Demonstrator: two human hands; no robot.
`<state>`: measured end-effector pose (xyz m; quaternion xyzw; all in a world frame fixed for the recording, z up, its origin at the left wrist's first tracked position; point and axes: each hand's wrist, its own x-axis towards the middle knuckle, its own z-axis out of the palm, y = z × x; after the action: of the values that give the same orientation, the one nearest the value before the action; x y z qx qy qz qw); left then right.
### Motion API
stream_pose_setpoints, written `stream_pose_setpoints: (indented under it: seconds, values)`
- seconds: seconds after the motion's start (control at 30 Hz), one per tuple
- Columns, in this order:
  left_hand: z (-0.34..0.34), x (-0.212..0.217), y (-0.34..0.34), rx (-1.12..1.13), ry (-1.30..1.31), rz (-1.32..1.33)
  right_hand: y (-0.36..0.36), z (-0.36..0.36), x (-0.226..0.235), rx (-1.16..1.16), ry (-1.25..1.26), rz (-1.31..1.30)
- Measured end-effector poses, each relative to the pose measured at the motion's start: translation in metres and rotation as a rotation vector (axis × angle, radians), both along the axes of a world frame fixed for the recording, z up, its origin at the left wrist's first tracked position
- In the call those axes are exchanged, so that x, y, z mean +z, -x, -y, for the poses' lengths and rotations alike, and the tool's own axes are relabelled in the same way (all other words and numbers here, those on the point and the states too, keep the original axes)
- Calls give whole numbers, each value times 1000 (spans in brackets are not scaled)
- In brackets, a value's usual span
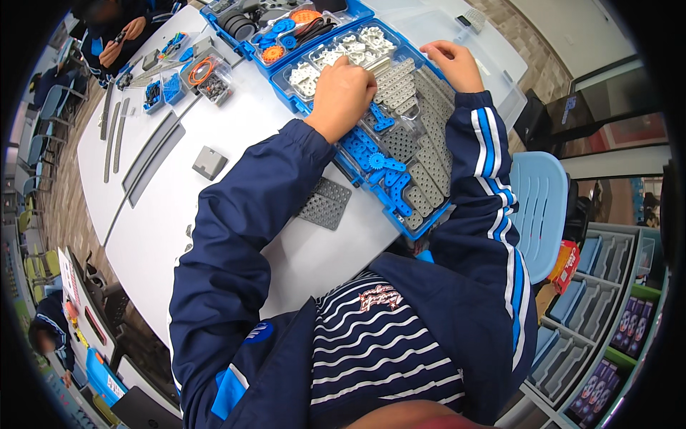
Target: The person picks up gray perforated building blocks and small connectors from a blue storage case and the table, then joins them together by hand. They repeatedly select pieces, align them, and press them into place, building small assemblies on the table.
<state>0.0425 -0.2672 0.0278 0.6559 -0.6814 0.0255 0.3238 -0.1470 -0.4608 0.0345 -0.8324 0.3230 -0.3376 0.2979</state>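
Your striped shirt [379, 343] is closest, under your blue jacket. Your left hand [343, 96] reaches into the blue parts tray [429, 227] on the white surface [214, 214], fingers curled down among the grey strips [411, 86]; you can't tell what they grip. Your right hand [451, 64] rests on the tray's far edge, fingers bent. A grey plate [325, 204] lies beside the tray.

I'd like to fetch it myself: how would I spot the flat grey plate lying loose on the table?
Find the white table, then the blue parts tray under both hands. The grey plate lies beside the tray's near left corner, partly under the left sleeve. Unlike the small grey block further left, it is flat and perforated.
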Motion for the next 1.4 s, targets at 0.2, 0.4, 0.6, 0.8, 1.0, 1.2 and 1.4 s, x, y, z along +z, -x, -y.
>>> stream_pose_setpoints:
  seconds: [0.2, 0.4, 0.6, 0.8, 1.0, 1.2, 1.4]
  values:
    - [11, -5, -5, -17, 134, 26, 56, -62, 59, 10, 112, -200]
    - [19, -15, -3, -11, -11, 118, 77, -121, 41, 59, 60, -331]
    - [15, -15, 1, -8, 1, 60, 78, -133, 17, 16, 16, -345]
    - [13, -15, 3, -13, 14, 27, 83, -140, 20, -20, -16, -365]
    - [-13, 25, -7, -20, 136, 42, 86, -143, 13, -66, -45, -335]
    - [-109, 113, -28, 50, 121, -40, 91, -135, -2, -55, -25, -290]
    - [-281, 161, -50, 451, 151, 94, 68, -191, 46, -247, 129, -320]
